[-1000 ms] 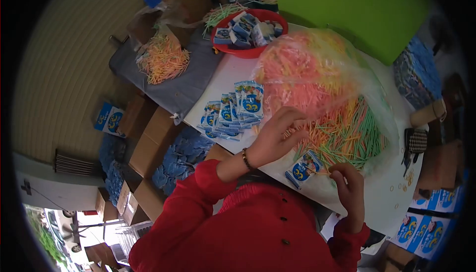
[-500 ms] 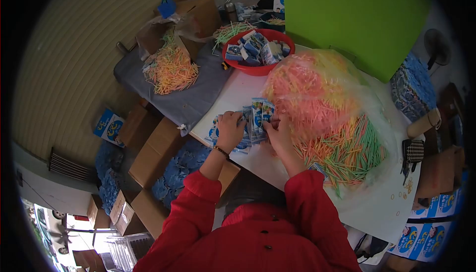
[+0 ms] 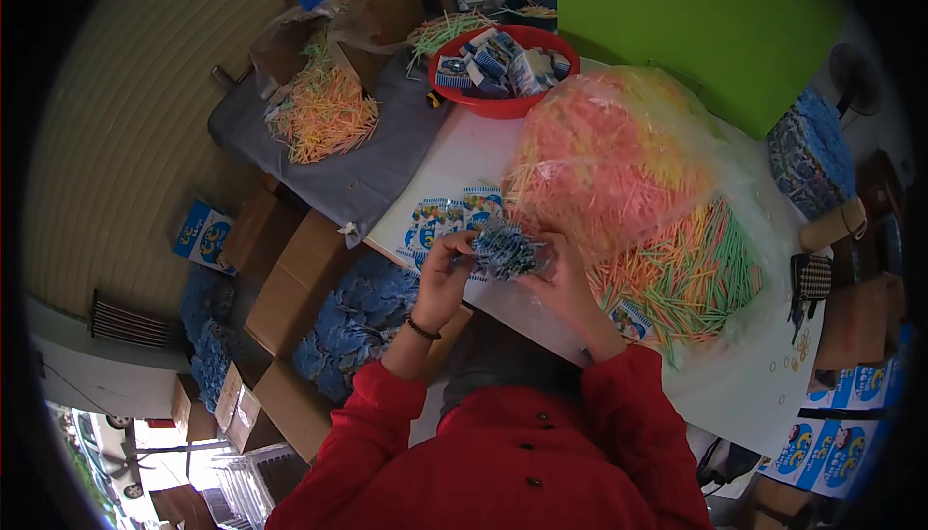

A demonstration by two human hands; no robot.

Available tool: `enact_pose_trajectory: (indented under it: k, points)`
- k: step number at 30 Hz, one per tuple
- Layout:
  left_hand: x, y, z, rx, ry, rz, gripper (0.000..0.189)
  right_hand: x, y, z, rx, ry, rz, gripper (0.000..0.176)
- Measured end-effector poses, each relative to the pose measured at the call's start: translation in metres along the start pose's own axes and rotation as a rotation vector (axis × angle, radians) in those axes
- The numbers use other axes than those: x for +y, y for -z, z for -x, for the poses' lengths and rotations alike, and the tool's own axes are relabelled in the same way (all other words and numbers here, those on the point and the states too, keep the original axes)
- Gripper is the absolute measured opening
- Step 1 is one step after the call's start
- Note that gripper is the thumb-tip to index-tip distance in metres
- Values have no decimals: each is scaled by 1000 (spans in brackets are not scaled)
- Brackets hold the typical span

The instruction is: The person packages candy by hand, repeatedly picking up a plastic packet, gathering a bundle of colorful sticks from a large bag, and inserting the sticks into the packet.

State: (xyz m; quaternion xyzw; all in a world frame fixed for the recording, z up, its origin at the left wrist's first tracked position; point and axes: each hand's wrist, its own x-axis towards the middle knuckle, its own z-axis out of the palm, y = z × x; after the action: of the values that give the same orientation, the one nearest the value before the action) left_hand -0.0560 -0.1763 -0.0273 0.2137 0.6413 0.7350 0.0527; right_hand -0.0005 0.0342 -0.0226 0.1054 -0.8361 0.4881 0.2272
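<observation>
Between my two hands, above the white table's front edge, is a bunch of blue and white packets (image 3: 505, 250). My left hand (image 3: 447, 274) closes on the bunch's left side, and my right hand (image 3: 564, 279) grips its right side with fingers and thumb. Other blue and white packets (image 3: 435, 222) lie on the table just beyond my left hand. To the right of my right hand is a heap of pink, orange, yellow and green sticks (image 3: 677, 274), partly under clear plastic. A single packet (image 3: 630, 319) rests at the heap's near edge.
A red basin (image 3: 505, 107) of packets stands at the back of the white table (image 3: 715, 399). More sticks (image 3: 329, 119) lie on a grey cloth (image 3: 401, 148) at left. Open cardboard boxes (image 3: 298, 283) stand below left. A checked pouch (image 3: 812, 279) and rubber bands are at right.
The packets near my hands are now lifted and gathered in a bunch between them. My right hand has moved slightly right and down. The whole view has shifted a little.
</observation>
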Motion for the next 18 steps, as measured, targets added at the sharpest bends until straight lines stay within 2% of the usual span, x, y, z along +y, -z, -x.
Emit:
enact_pose_trajectory:
  k: [2,3,5,6,8,9,11,12,13,15,17,18]
  points:
    - [0,2,6,-104,-165,108,67,-4,-10,7,-21,-224,-579,74]
    - [6,-3,9,-105,-159,107,67,-8,-12,6,-20,-229,-581,74]
    - [23,-20,12,-17,-130,24,97,-16,-12,-3,-72,-276,-641,82]
    - [20,-22,11,-15,-131,25,97,-9,-15,-5,-74,-275,-641,82]
    - [15,-23,9,36,12,124,119,10,-21,-7,-133,-153,-222,89]
    - [15,-20,9,37,8,125,119,7,-21,-9,-134,-150,-221,89]
    - [15,-14,9,-214,-237,-580,121,0,-20,-14,-125,67,86,89]
    - [22,-16,9,-225,-335,-629,116,-5,-18,-16,-121,71,90,89]
    - [18,-17,11,-228,-340,-627,116,-11,-17,-17,-127,85,130,86]
    - [6,-21,18,-140,-139,-85,104,-26,-12,-20,-131,94,171,84]
    - [10,-21,20,-122,-141,-1,104,-51,-2,-25,-263,-101,80,77]
    - [16,-21,19,-99,-151,81,105,-59,1,-25,-311,-273,-163,72]
